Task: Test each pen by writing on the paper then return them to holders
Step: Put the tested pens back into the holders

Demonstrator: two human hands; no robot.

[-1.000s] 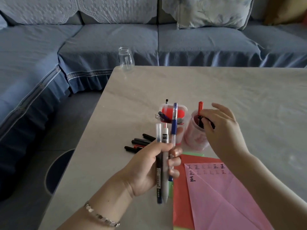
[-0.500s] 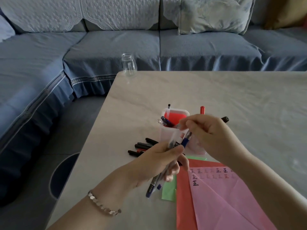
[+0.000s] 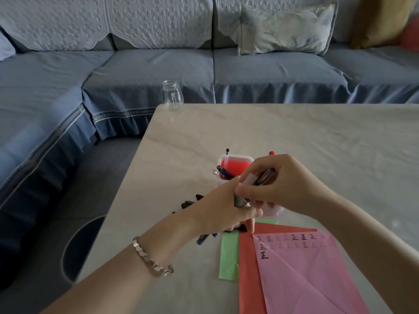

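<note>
Right hand [image 3: 288,184] pinches blue pen [image 3: 268,175], slanting up-right | left hand [image 3: 222,209] grips pen bundle [image 3: 204,237], ends down-left

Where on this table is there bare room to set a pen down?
Bare: the pale marble table between the clear glass jar and the white plastic pen holder, and everything right of the right hand. Crowded: around the holder, the loose black pens, the left hand gripping pens, and the stacked pink, red and green papers.
</note>
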